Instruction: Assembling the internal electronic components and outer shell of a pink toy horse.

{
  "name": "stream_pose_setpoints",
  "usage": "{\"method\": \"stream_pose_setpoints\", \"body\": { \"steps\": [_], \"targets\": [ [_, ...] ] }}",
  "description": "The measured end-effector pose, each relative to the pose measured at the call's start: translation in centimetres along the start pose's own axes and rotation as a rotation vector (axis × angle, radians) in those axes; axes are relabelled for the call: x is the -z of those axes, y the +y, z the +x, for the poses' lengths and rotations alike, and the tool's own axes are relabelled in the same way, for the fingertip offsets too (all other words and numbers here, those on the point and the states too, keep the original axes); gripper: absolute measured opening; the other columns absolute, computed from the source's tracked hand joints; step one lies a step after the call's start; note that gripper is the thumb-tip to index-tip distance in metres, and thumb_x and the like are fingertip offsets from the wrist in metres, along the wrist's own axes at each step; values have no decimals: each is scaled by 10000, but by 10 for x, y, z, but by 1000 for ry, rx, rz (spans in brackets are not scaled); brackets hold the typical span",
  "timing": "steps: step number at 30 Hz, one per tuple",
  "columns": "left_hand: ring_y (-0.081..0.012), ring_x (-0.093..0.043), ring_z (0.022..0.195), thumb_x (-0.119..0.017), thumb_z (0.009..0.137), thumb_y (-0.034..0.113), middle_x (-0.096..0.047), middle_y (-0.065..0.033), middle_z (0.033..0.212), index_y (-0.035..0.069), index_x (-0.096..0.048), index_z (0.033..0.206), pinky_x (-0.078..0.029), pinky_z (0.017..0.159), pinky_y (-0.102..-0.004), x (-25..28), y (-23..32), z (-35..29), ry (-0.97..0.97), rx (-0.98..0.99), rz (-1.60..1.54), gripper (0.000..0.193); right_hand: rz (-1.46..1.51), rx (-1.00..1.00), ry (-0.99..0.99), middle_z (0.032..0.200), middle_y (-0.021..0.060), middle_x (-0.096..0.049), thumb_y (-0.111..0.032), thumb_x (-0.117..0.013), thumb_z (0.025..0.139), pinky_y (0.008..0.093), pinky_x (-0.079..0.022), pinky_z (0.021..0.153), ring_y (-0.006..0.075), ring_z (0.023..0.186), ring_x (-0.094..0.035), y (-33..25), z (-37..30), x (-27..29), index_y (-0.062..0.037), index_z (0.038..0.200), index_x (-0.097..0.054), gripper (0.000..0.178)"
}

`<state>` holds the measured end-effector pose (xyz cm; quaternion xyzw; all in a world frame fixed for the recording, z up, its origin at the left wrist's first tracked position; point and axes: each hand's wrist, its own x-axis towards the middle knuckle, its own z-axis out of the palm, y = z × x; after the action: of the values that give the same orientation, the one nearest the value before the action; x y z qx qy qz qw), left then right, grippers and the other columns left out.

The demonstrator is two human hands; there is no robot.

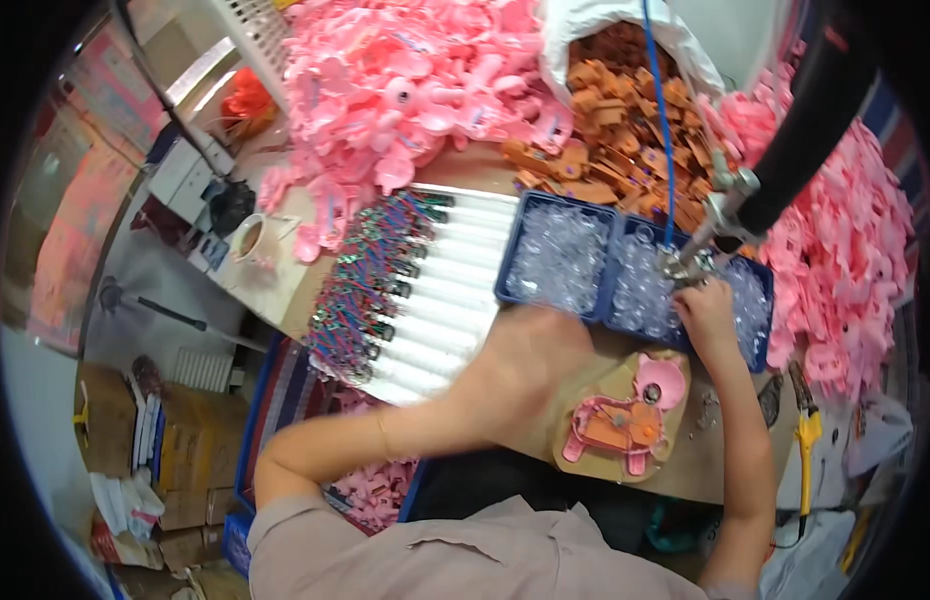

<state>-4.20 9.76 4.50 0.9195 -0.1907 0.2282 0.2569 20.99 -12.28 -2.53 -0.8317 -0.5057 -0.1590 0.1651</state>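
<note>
My left hand [535, 360] is smeared by motion in front of the blue trays, so its fingers cannot be made out. My right hand [707, 312] is at the blue tray of clear plastic pieces [640, 285], fingers bent together just under the metal end of a hanging tool [700, 258]. Whatever those fingers hold is hidden. Between my forearms a pink animal-shaped toy half [657, 385] lies in a tan holder [565, 445]. An orange-brown part [610, 425] sits inside its body, with thin wires on it.
Wired small parts [370, 275] lie on a ridged white tray [465, 270]. Pink shells [415, 90] are heaped at the back left and more pink parts [835, 250] at the right. Orange-brown parts [625, 130] spill from a white sack. A yellow-handled tool [807, 440] lies right.
</note>
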Motion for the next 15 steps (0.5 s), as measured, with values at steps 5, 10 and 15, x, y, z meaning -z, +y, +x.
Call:
{"method": "stream_pose_setpoints", "body": {
  "steps": [5,10,15],
  "targets": [
    [-382,-451,1187,-596,781,84,-477,-217,1280,-11,-457,1275,-371,1011,-438,100,-189,49,323,309,804,523,121,-115,96,946,116,-601,-51,-690,719,425,-422,779,315,894,-567,-21,-6,18,-45,800,-598,122],
    [-306,-534,1085,-568,793,114,-545,-169,1160,25,-512,1208,-431,922,-418,59,-300,74,234,153,1188,428,502,-494,232,1048,123,-609,-39,-646,830,303,-487,723,212,851,-619,-45,-25,32,-8,1026,-579,209],
    [-286,-663,736,-547,790,162,-656,-141,767,97,-668,833,-520,623,-450,60,-307,85,-137,389,1064,144,924,-766,208,925,-6,-552,9,-623,803,186,-392,625,38,693,-471,-38,-52,54,-19,1112,-605,311]
  ]
}}
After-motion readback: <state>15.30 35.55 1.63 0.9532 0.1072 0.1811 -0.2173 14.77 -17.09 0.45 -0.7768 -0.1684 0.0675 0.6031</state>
